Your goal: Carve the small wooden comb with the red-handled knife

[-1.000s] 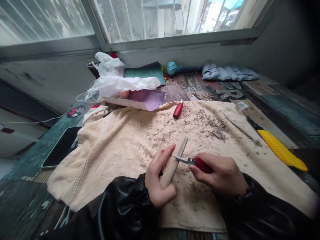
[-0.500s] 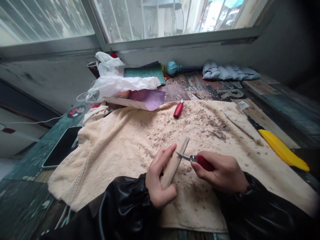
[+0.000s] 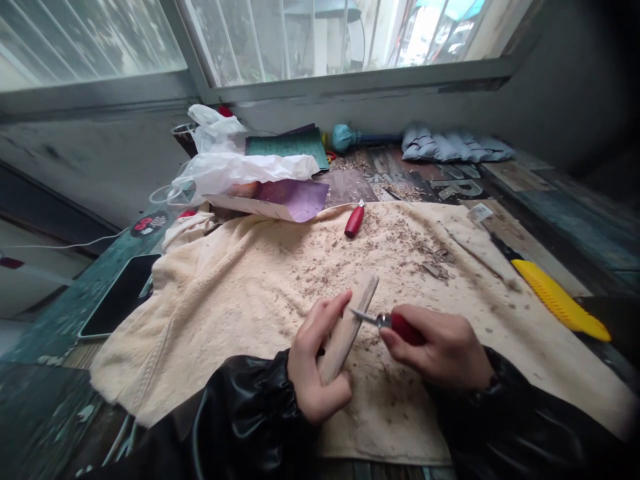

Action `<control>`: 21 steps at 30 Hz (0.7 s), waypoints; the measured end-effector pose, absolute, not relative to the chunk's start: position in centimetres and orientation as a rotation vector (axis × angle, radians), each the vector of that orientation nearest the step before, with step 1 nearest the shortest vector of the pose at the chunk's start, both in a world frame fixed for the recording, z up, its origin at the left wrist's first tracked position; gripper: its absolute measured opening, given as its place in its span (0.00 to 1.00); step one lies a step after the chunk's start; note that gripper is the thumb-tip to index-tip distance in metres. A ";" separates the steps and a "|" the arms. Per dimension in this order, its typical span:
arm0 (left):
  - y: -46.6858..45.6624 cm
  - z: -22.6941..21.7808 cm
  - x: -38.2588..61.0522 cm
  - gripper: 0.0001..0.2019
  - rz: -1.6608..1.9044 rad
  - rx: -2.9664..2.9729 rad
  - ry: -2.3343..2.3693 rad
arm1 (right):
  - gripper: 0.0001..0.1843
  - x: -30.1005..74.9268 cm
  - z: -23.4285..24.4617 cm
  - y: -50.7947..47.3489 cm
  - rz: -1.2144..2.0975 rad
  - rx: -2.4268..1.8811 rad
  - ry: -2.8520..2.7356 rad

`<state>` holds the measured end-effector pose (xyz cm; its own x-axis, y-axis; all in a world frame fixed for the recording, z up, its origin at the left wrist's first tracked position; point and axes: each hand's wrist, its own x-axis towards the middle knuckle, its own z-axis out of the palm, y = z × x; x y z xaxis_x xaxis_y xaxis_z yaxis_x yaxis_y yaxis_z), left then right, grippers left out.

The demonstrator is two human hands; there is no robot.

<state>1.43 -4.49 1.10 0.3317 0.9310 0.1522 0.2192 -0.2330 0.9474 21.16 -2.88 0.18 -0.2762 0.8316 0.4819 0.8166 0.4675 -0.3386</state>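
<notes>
My left hand is closed round a pale flat wooden stick, holding it tilted up and away over a cream towel. In my right hand is a carving knife with a red handle, gripped tight. Its short blade rests against the right edge of the stick, just above my left thumb. Wood shavings lie scattered over the towel around both hands.
A second red-handled knife lies at the towel's far edge. A yellow tool sits to the right, a dark tablet to the left. Behind are a white plastic bag, purple paper, a green mat and grey cloth.
The knife blade has shifted slightly along the stick's edge. Both hands stay in nearly the same place; the view has shifted a little.
</notes>
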 end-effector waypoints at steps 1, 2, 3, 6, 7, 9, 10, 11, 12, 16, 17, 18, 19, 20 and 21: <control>-4.5 1.1 1.4 0.38 0.973 1.675 1.042 | 0.24 21.1 0.1 -2.9 0.052 -1.345 -2.122; -4.5 1.1 1.3 0.37 0.977 1.674 1.036 | 0.24 21.1 0.1 -2.9 0.039 -1.368 -2.107; -4.5 1.0 1.3 0.37 0.984 1.674 1.028 | 0.24 21.1 0.1 -3.0 0.010 -1.405 -2.080; -4.5 0.9 1.3 0.36 1.007 1.674 1.007 | 0.24 21.1 0.2 -3.0 -0.009 -1.421 -2.060; -4.5 0.8 1.2 0.36 1.014 1.675 1.001 | 0.24 21.1 0.2 -2.9 0.009 -1.398 -2.076; -4.5 0.8 1.2 0.36 1.020 1.674 0.988 | 0.25 21.1 0.2 -2.9 -0.007 -1.401 -2.066; -4.4 0.8 1.2 0.36 1.019 1.673 0.982 | 0.25 21.1 0.2 -2.8 -0.036 -1.422 -2.042; -4.4 0.8 1.2 0.36 1.016 1.668 0.979 | 0.25 21.1 0.2 -2.8 -0.058 -1.435 -2.023; -4.4 0.8 1.1 0.36 1.011 1.661 0.979 | 0.25 21.1 0.2 -2.8 -0.059 -1.431 -2.022; -4.3 0.7 1.1 0.35 1.010 1.613 0.970 | 0.25 21.0 0.1 -2.8 -0.044 -1.437 -2.042; -4.2 0.6 1.0 0.35 1.020 1.600 0.957 | 0.25 21.0 0.1 -2.8 -0.076 -1.465 -2.021; -4.2 0.5 1.0 0.35 1.032 1.585 0.940 | 0.26 21.0 0.0 -2.8 -0.104 -1.485 -2.002; -4.2 0.4 0.9 0.35 1.036 1.563 0.922 | 0.26 20.9 0.0 -2.9 -0.097 -1.468 -2.009; -4.1 0.3 0.9 0.35 1.022 1.531 0.901 | 0.26 20.9 -0.1 -2.8 -0.076 -1.445 -2.024; -4.1 0.3 0.8 0.36 0.994 1.491 0.880 | 0.26 20.9 -0.1 -2.8 -0.051 -1.426 -2.041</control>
